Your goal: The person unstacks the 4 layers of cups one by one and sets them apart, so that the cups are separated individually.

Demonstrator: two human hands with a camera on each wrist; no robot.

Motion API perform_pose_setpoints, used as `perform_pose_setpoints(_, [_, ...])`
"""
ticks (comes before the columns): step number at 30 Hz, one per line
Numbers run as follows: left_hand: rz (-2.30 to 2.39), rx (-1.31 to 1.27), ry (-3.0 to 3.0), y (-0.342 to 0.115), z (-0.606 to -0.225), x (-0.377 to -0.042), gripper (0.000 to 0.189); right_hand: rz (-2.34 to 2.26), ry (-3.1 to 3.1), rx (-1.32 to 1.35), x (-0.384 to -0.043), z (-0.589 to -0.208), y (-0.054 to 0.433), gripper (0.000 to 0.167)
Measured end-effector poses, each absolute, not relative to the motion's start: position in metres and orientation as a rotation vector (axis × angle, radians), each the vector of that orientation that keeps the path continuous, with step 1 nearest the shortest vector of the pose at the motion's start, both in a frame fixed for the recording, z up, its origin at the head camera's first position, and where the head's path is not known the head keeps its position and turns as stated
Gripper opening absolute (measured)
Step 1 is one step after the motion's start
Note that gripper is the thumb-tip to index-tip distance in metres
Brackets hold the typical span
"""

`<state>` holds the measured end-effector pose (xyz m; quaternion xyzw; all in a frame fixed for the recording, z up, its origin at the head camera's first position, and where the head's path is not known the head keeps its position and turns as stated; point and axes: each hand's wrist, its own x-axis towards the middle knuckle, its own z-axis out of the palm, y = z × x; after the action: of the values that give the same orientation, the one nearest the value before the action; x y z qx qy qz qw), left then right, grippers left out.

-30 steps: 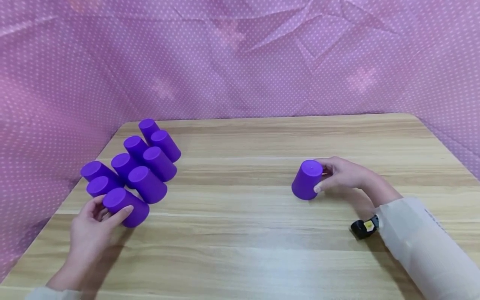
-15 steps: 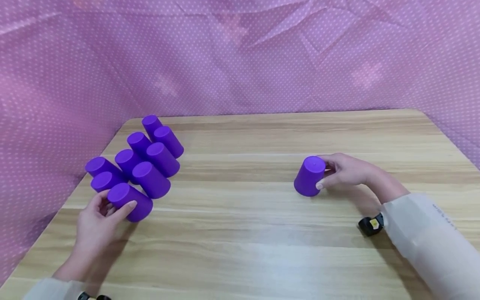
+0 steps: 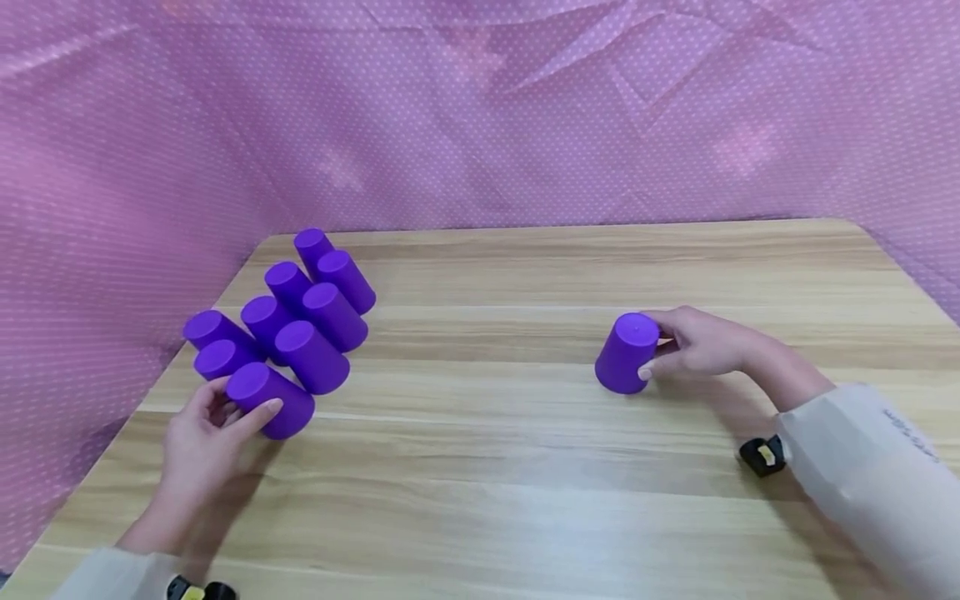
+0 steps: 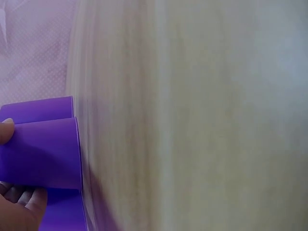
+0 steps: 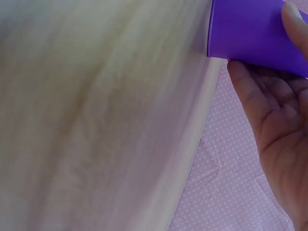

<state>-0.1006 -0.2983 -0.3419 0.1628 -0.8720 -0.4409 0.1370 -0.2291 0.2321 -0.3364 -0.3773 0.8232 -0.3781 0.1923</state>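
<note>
At the near end of a cluster on the left, my left hand (image 3: 202,437) grips an upside-down purple cup (image 3: 273,404) between thumb and fingers. The left wrist view shows the thumb on one side of this cup (image 4: 43,154) and fingers on the other, with neighbouring cups close by. Apart from the cluster, on the right, another upside-down purple cup (image 3: 624,358) stands upright, its rim apparently at the table. My right hand (image 3: 701,343) holds it from the right side, thumb in front. In the right wrist view, thumb and fingers lie on opposite sides of the cup (image 5: 250,33).
Several more inverted purple cups (image 3: 311,358) stand in slanting rows behind the left hand, close to the table's left edge. The wooden table (image 3: 480,467) stretches between the two hands. Pink dotted cloth (image 3: 480,117) hangs behind and at the sides.
The head view has shifted slightly, so everything sits a little further right in it. Both hands keep their hold, and the cups show no clear movement on the table.
</note>
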Motion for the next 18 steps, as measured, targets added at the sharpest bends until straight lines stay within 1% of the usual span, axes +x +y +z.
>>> perform_pose_setpoints(4, [-1.295,0.484,-2.530,-0.297,-0.343,-0.100,0.046,-1.078,2.293,-1.086,-0.230,-0.332,0.227,0.044])
perform_pose_setpoints(10, [-1.301,0.448,-2.540,-0.297,-0.341,-0.103,0.047,-1.076,2.332,-1.095,-0.235,-0.327,0.210,0.043])
perform_pose_setpoints(14, [-1.283,0.469,-2.555,-0.299,-0.339,-0.103,0.049,-1.091,2.388,-1.089,-0.241,-0.323,0.192,0.045])
perform_pose_setpoints(18, [-1.270,0.477,-2.575,-0.302,-0.338,-0.102,0.053,-1.050,2.496,-1.022,-0.246,-0.319,0.170,0.049])
